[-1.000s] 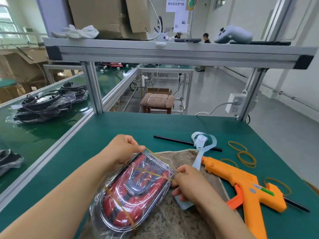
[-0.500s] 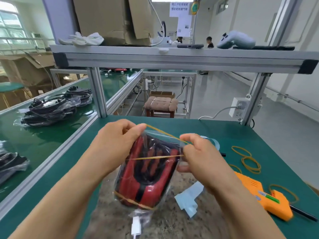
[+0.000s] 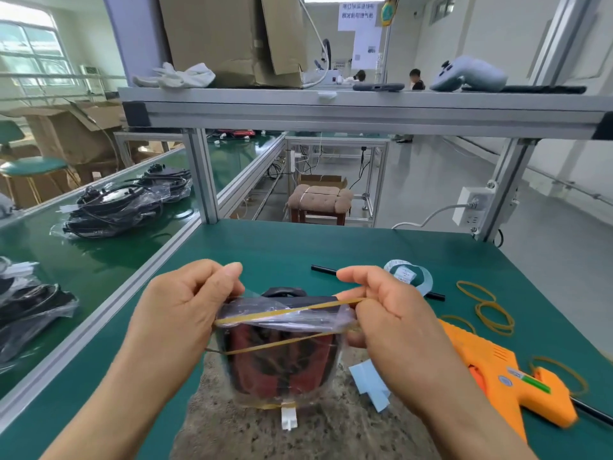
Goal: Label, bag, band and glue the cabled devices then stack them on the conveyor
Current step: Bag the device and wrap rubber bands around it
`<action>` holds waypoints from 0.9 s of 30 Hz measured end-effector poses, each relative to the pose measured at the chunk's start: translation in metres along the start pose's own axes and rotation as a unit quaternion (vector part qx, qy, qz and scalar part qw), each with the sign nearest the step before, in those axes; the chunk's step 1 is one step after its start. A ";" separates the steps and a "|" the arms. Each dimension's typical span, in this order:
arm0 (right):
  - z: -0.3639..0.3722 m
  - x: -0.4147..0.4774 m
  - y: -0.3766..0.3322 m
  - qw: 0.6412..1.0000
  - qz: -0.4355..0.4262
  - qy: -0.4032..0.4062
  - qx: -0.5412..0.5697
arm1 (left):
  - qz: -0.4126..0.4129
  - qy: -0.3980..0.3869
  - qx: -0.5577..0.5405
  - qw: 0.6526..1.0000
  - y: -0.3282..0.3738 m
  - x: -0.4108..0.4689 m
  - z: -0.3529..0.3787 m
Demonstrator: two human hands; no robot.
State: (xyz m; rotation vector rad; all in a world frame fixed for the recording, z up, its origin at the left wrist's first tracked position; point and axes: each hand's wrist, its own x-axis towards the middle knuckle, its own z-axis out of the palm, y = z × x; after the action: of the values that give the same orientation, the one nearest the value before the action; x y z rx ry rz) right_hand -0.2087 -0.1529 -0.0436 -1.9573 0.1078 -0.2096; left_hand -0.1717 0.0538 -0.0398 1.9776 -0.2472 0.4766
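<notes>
A red and black cabled device in a clear plastic bag (image 3: 282, 363) is held upright above a speckled stone mat (image 3: 298, 433). My left hand (image 3: 179, 313) grips the bag's left top corner. My right hand (image 3: 381, 313) pinches the right top corner and a yellow rubber band (image 3: 285, 315) stretched across the bag's mouth. A second strand of band crosses the bag lower down. A white plug hangs from the bag's bottom. Stacked bagged devices (image 3: 119, 207) lie on the conveyor (image 3: 83, 263) at the left.
An orange glue gun (image 3: 497, 370) lies to the right, with loose rubber bands (image 3: 487, 303), a black glue stick (image 3: 321, 269), label backing paper (image 3: 411, 277) and a blue paper scrap (image 3: 371, 383). An aluminium frame post (image 3: 202, 180) and overhead shelf (image 3: 365, 107) stand ahead.
Both hands have lifted the bagged device off the mat and turned it upright. The rubber band is now stretched across the bag's top between them.
</notes>
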 end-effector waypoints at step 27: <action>-0.003 -0.006 0.017 0.995 -0.003 -0.039 0.091 | 0.111 -0.221 0.080 0.966 0.003 -0.013 -0.035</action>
State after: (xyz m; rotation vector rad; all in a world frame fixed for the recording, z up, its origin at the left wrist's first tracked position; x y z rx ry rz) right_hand -0.2147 -0.1617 -0.0589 -1.7815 0.0300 -0.1405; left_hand -0.1920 0.0836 -0.0296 2.2112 -0.7353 0.1924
